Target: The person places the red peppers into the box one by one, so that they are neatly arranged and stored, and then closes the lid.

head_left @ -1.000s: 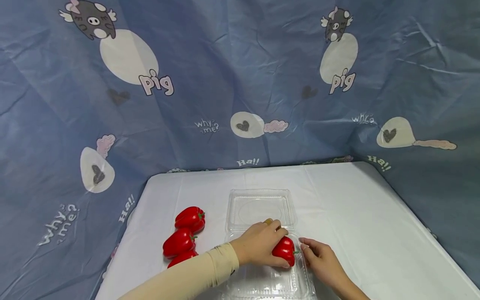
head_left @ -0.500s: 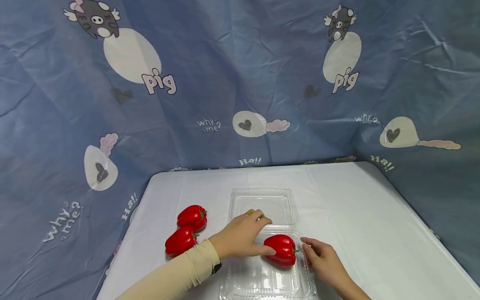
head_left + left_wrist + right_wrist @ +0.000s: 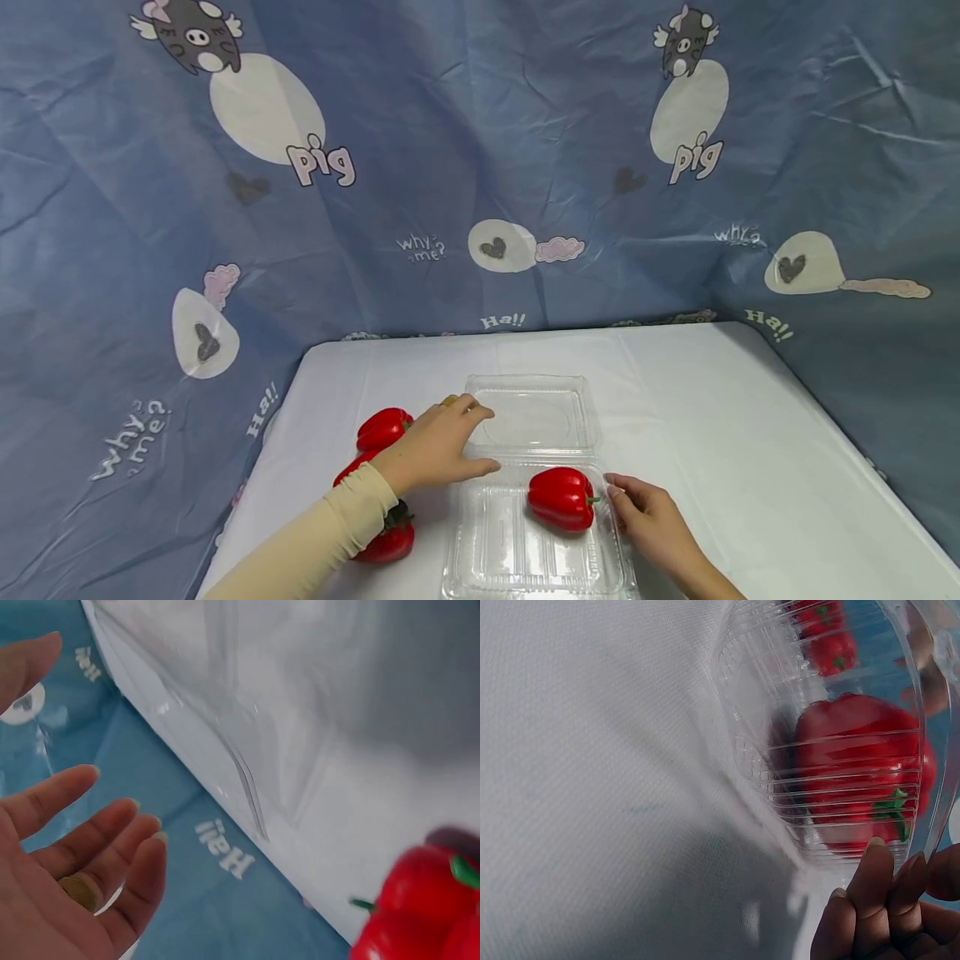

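Note:
A clear plastic clamshell box (image 3: 480,575) lies with its lid folded back on the white table. One red bell pepper (image 3: 561,500) with a green stem rests in the right part of its base. My right hand (image 3: 652,525) pinches the box's right rim; the right wrist view shows those fingers (image 3: 871,889) at the ribbed wall beside the pepper. My left hand (image 3: 435,442) hovers by the box's left edge, fingers spread and holding nothing. Beneath and beside that arm sit more peppers: one at the back (image 3: 381,428), one mostly covered by the sleeve, and a near pepper (image 3: 392,546).
The box's lid (image 3: 532,417) lies flat toward the back of the table (image 3: 720,433). A blue printed cloth (image 3: 420,150) hangs behind and at both sides of the table.
My left hand has let go of the pepper in the box and drawn away to the left, toward the other peppers. My right hand stays at the box's rim.

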{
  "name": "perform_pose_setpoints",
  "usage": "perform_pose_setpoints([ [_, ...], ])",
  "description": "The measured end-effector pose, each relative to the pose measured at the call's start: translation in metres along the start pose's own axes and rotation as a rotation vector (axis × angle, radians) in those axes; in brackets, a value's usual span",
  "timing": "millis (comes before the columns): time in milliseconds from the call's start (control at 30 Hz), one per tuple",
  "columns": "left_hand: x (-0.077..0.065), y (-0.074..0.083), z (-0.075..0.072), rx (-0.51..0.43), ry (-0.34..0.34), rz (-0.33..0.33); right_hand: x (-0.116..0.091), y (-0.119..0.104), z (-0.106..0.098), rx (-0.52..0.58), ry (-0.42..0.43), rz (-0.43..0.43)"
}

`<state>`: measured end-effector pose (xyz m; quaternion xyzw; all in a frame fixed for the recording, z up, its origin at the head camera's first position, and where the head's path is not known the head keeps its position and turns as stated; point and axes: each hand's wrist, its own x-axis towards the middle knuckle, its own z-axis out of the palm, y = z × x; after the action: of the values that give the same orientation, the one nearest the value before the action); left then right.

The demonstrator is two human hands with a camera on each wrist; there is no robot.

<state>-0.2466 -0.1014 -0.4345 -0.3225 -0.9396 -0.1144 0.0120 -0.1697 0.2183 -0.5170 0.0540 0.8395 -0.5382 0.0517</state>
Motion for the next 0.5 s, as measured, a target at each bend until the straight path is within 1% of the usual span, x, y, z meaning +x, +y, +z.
perform_pose_setpoints([
  [67, -0.003, -0.007, -0.003, 0.003, 0.0, -0.035, 0.001, 0.0, 0.001, 0.0, -0.002, 0.005],
  [200, -0.009, -0.02, -0.007, 0.015, 0.007, -0.082, 0.001, 0.0, 0.001, 0.0, -0.003, 0.009],
  [300, -0.014, -0.03, -0.01, 0.021, 0.018, -0.108, 0.001, -0.001, 0.0, 0.005, -0.003, 0.008],
  [500, -0.027, -0.051, -0.016, -0.001, 0.042, -0.163, -0.001, -0.003, 0.0, 0.02, -0.006, 0.014],
])
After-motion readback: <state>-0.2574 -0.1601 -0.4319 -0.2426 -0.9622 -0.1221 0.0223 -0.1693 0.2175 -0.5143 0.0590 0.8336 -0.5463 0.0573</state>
